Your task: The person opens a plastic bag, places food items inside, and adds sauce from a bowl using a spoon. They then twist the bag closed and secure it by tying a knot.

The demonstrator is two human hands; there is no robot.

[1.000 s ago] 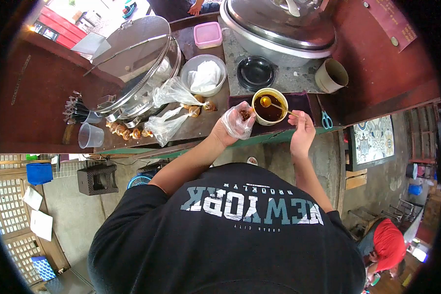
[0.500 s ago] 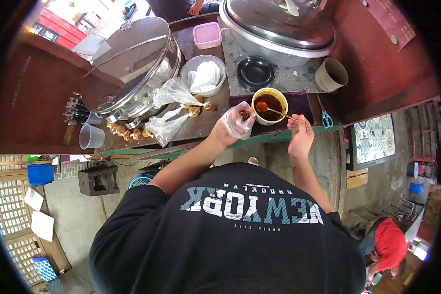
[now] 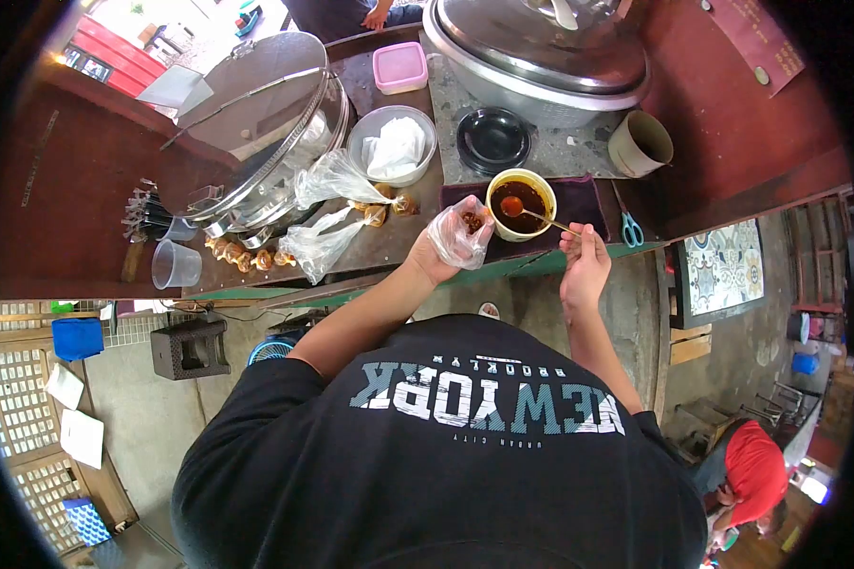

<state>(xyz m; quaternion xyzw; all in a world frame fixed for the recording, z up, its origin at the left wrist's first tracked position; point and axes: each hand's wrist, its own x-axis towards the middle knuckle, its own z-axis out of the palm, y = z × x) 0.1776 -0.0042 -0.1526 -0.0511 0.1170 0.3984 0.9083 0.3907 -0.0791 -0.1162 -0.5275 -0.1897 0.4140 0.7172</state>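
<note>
My left hand (image 3: 436,254) is closed around a small clear plastic bag (image 3: 461,243), held with its mouth up beside the tub. Some dark brown sauce with bits (image 3: 471,222) shows inside the bag. Between the fingers of my right hand (image 3: 584,260) is the thin handle of a spoon (image 3: 547,221). The spoon's bowl, filled with reddish sauce, sits over the dark oily sauce in a round pale tub (image 3: 496,224). That tub stands on a dark folded cloth (image 3: 579,193) at the counter's front edge.
Left are knotted sauce bags (image 3: 318,248), a bowl with white plastic (image 3: 356,156), a clear cup (image 3: 177,264) and a steel pot (image 3: 285,180). Behind stand black plates (image 3: 495,140) and a large lidded pot (image 3: 541,95). Scissors (image 3: 631,229) and a brown cup (image 3: 640,142) are right.
The spoon's bowl has shifted very slightly to the right over the sauce, together with my right hand. My left hand and the bag stay nearly where they were.
</note>
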